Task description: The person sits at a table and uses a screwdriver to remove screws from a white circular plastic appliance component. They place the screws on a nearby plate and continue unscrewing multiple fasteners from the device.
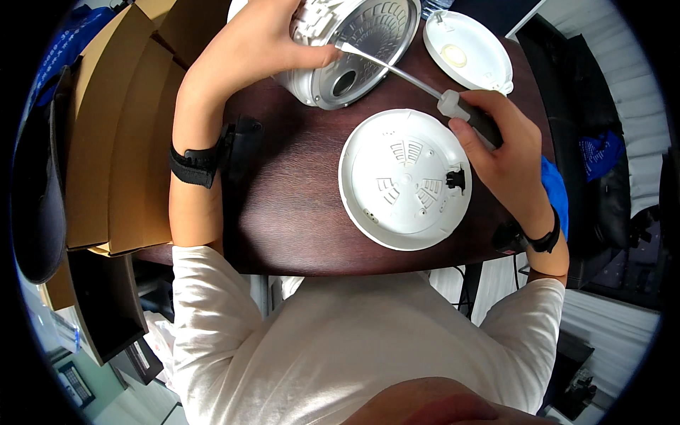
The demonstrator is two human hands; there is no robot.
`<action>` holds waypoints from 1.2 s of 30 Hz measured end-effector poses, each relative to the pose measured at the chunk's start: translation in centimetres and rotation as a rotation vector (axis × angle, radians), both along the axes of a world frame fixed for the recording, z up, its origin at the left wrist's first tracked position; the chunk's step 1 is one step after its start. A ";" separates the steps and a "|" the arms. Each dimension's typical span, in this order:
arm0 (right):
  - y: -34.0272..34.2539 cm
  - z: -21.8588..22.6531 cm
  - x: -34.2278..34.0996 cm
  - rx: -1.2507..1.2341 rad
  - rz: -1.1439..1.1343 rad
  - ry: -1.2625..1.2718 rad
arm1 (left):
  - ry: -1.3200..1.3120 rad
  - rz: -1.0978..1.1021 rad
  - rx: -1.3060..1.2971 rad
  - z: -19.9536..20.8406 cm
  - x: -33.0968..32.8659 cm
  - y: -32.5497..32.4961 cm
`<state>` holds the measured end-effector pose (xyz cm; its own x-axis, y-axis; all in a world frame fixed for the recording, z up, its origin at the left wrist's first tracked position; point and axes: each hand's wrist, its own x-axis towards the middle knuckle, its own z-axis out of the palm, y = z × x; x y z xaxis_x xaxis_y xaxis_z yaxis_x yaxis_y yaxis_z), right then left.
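Gripping the screwdriver by its dark handle in the right hand, angling it across the metal plate of the white appliance, tipped over at the far side of the desk! Reaching in with the left hand too, thumb stretched to the tip, fingers out of view, so no telling whether gripping. Looking partway along, with the round white cover already off nearby and the white lid lying apart, but with the metal plate still in place.
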<state>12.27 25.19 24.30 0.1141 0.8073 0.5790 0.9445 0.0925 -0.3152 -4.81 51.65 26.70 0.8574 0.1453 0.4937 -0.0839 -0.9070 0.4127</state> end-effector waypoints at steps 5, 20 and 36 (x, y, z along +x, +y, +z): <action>-0.1 0.5 0.5 0.031 -0.065 -0.047 | -0.045 0.120 0.213 -1.0 0.7 -0.3; -0.1 0.3 0.2 -0.039 -0.051 0.120 | -0.103 0.157 0.113 -1.8 1.7 -1.0; -0.1 0.5 0.0 -0.069 -0.044 0.172 | -0.117 0.145 0.132 -1.1 1.2 -2.3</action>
